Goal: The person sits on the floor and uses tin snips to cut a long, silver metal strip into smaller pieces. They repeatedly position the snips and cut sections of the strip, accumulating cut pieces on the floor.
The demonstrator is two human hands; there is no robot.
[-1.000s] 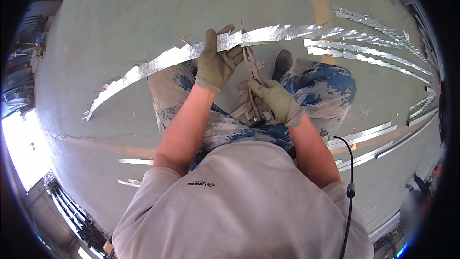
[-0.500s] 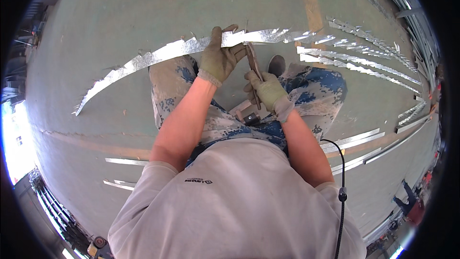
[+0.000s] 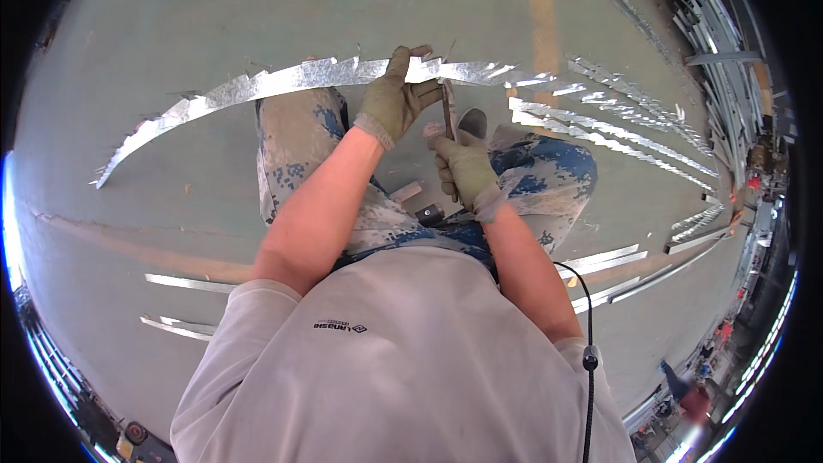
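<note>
Mid-cut: gloved left hand [image 3: 396,103] grips the notched metal strip [image 3: 283,81]; right hand [image 3: 467,173] squeezes snips [image 3: 447,111], next notch demanding realignment.

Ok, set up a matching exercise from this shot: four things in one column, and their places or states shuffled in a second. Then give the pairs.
Things:
1. left hand
2. right hand
3. notched metal strip
4. black cable

Places or states:
A. hangs down beside the right arm
B. gloved, gripping the snips' handles
C. gloved, holding the strip
D. long, silver, curving across the floor

Pairs: 1-C, 2-B, 3-D, 4-A
</note>
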